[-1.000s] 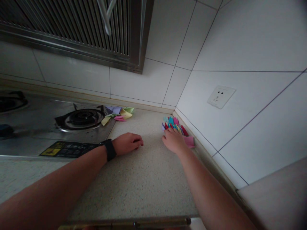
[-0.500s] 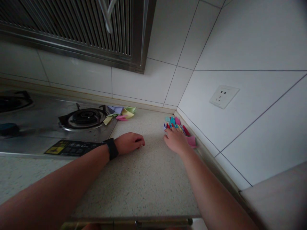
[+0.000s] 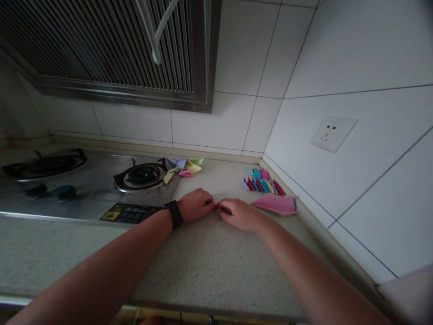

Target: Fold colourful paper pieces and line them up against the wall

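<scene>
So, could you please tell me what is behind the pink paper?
Behind the pink paper is a row of small folded papers, with other pieces beyond. What lies beneath the pink paper is mostly hidden.

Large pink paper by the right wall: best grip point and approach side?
Likely pinch the pink paper at its near edge, coming from the front left: it lies low on the counter, folded pieces sit behind it and the wall stands to its right.

Right hand (image 3: 241, 215): off the folded papers (image 3: 262, 185), fingertips now meeting those of the left hand (image 3: 194, 205). Folded papers, pink sheet (image 3: 275, 204): now uncovered, right of the fingertips.
</scene>
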`<state>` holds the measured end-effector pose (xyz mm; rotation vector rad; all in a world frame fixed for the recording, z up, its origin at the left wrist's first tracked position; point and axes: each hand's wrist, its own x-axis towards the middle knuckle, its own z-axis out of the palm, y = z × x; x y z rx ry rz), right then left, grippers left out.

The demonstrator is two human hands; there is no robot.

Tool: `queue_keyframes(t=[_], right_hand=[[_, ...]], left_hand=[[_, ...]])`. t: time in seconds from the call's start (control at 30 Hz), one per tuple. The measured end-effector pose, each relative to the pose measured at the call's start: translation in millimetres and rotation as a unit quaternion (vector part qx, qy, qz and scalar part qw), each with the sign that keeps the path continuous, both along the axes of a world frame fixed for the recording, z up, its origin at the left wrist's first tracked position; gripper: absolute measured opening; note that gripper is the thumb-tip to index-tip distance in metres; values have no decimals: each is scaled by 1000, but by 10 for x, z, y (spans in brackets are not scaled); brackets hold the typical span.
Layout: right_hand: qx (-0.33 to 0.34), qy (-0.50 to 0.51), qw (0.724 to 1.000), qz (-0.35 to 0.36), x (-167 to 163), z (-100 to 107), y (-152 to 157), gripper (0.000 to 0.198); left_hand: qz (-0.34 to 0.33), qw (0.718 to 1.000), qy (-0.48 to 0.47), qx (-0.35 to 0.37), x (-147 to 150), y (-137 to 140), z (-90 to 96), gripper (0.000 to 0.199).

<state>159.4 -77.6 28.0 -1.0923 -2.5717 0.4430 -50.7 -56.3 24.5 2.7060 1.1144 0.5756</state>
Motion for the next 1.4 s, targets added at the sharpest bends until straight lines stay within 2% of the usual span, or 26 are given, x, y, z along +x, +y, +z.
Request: queue_keyframes(t=[0.13, 0.37, 0.6, 0.83, 0.9, 1.0, 1.13, 1.2, 1.3, 1.4], right_hand=[[3, 28, 999, 26, 15, -5, 28, 17], [6, 46, 999, 29, 30, -49, 65, 18], [0, 57, 998, 21, 60, -72, 109, 19], [-3, 72, 997, 9, 104, -87, 139, 19], [-11, 78, 997, 12, 117, -98, 158, 21], [-15, 75, 997, 17, 132, -115, 185, 23], [-10, 66, 997, 24, 143, -131, 211, 23], [-10, 63, 998, 24, 144, -141, 223, 23], [-12, 66, 997, 26, 144, -158, 239, 24], [-11, 74, 997, 30, 143, -167, 248, 23]], left_hand=[[7, 999, 34, 40, 2, 22, -22, 27], [23, 996, 47, 68, 73, 0, -70, 25], [51, 989, 99, 100, 61, -66, -55, 26], [58, 969, 135, 200, 116, -236, -10, 19], [85, 957, 142, 236, 64, -148, 14, 20], [173, 938, 158, 255, -116, 156, 47, 27], [233, 926, 204, 217, -419, 632, 13, 39], [254, 928, 212, 170, -528, 793, -55, 45], [279, 934, 201, 99, -605, 911, -178, 54], [281, 937, 189, 82, -620, 929, -251, 56]])
